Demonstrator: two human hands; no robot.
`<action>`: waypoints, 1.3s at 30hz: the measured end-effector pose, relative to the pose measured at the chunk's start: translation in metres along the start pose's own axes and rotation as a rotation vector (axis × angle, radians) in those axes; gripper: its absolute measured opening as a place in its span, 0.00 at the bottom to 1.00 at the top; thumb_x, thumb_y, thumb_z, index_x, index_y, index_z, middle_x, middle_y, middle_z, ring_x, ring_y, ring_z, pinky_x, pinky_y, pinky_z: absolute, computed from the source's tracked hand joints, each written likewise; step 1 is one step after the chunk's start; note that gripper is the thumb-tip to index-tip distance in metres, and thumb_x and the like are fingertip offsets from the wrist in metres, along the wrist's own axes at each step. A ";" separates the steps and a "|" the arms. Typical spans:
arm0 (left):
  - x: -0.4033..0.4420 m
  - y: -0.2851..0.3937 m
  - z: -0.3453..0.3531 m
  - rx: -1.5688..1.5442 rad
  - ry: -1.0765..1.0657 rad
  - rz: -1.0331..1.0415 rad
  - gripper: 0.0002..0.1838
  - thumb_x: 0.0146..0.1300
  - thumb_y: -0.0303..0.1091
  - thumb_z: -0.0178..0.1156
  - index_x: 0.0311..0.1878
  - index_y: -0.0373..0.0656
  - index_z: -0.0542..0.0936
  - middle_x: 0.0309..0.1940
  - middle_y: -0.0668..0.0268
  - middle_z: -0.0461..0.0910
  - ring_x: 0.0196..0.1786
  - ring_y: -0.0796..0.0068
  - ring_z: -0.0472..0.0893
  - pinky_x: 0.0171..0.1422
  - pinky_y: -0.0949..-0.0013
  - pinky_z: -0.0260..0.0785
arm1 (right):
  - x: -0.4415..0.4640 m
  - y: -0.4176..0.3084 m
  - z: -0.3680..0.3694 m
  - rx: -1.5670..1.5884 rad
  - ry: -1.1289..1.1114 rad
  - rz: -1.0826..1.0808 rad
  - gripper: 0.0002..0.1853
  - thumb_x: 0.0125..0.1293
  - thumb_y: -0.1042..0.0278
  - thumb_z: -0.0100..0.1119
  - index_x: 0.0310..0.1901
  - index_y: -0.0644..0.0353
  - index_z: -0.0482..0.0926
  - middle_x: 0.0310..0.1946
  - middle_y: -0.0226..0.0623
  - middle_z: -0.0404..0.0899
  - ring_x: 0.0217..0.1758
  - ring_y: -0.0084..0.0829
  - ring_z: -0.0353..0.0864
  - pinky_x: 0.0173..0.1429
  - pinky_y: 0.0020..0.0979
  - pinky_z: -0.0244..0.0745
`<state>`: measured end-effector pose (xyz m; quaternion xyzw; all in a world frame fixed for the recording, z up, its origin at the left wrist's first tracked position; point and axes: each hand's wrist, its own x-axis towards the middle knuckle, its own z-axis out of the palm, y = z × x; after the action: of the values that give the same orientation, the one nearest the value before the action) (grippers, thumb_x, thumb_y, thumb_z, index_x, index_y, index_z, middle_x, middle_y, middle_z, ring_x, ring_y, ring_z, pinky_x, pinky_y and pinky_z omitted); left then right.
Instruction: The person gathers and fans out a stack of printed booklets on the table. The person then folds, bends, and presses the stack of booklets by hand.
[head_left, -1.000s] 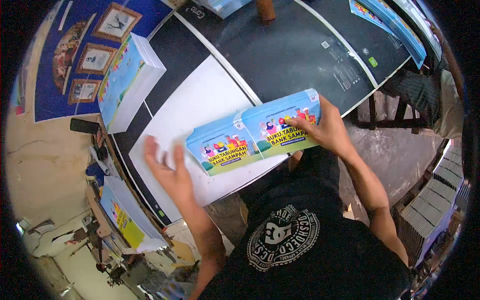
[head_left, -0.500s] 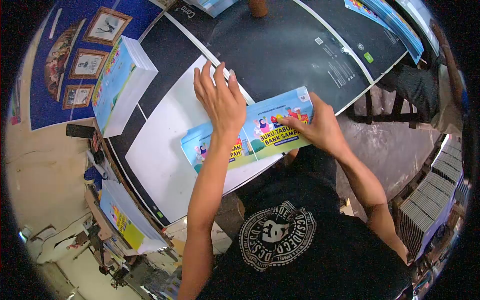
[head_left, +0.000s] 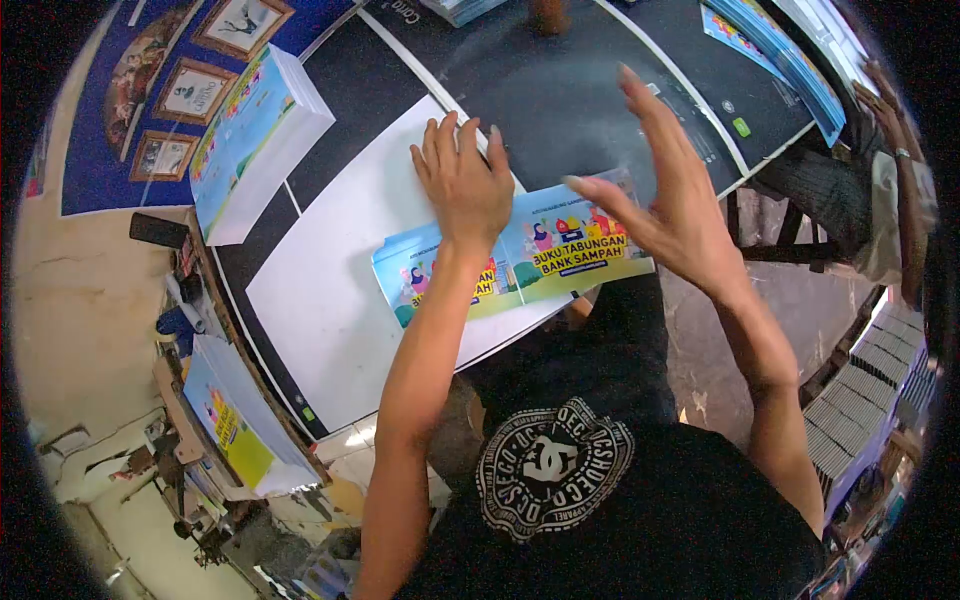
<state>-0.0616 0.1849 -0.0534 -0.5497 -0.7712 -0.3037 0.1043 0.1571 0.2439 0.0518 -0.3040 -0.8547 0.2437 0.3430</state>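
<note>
A long printed cover sheet with two side-by-side panels reading "BUKU TABUNGAN BANK SAMPAH" lies near the table's front edge, on a white board. Across its upper middle rests my left hand, fingers stretched toward the far side and pressing down. My right hand hovers over the sheet's right end, thumb and fingers spread wide with nothing between them. My left forearm hides part of the left panel.
A tall stack of printed sheets stands at the table's left end, and another stack is lower left. More sheets lie at the far right. Bundled booklets are piled at the right. A brown cylindrical object stands at the back.
My right hand has let go of the sheet's right end and lifted up and away, its fingers opening. My left hand stays flat on the sheet. The view has shifted slightly.
</note>
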 end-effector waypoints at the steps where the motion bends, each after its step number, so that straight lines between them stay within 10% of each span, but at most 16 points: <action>1: 0.000 0.000 -0.001 -0.006 -0.007 0.001 0.19 0.73 0.43 0.58 0.59 0.40 0.79 0.65 0.50 0.74 0.74 0.42 0.66 0.78 0.31 0.50 | 0.012 -0.012 -0.003 0.010 0.016 -0.121 0.45 0.63 0.49 0.73 0.74 0.67 0.65 0.70 0.61 0.68 0.72 0.53 0.72 0.74 0.46 0.69; 10: -0.015 -0.028 0.026 -0.108 0.019 0.023 0.24 0.73 0.45 0.59 0.66 0.40 0.74 0.68 0.51 0.71 0.74 0.45 0.66 0.77 0.41 0.54 | 0.027 0.000 0.127 -0.051 -0.192 -0.621 0.46 0.71 0.32 0.54 0.75 0.67 0.63 0.76 0.59 0.60 0.79 0.57 0.60 0.82 0.50 0.55; 14: 0.013 0.011 -0.017 -0.242 -0.349 -0.458 0.26 0.73 0.45 0.60 0.68 0.41 0.73 0.69 0.52 0.70 0.74 0.48 0.65 0.78 0.45 0.53 | 0.019 0.011 0.137 0.138 -0.222 -0.524 0.50 0.70 0.31 0.53 0.77 0.68 0.58 0.78 0.60 0.55 0.82 0.57 0.54 0.85 0.51 0.48; 20: -0.003 -0.011 0.009 -0.131 -0.131 -0.006 0.28 0.73 0.45 0.60 0.70 0.41 0.72 0.71 0.52 0.68 0.75 0.49 0.63 0.78 0.45 0.52 | 0.024 0.019 0.137 0.229 -0.236 -0.393 0.52 0.69 0.30 0.55 0.77 0.71 0.55 0.78 0.64 0.54 0.82 0.60 0.53 0.85 0.50 0.49; 39: -0.010 -0.011 0.002 -0.266 -0.164 0.063 0.34 0.70 0.46 0.64 0.72 0.36 0.68 0.73 0.50 0.63 0.77 0.46 0.59 0.79 0.44 0.53 | 0.032 0.021 0.134 0.317 -0.326 -0.234 0.53 0.65 0.25 0.55 0.75 0.66 0.61 0.78 0.63 0.55 0.81 0.63 0.55 0.82 0.58 0.51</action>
<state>-0.0672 0.1759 -0.0633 -0.6056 -0.7125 -0.3537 -0.0234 0.0473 0.2524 -0.0338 -0.1020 -0.8793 0.3790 0.2697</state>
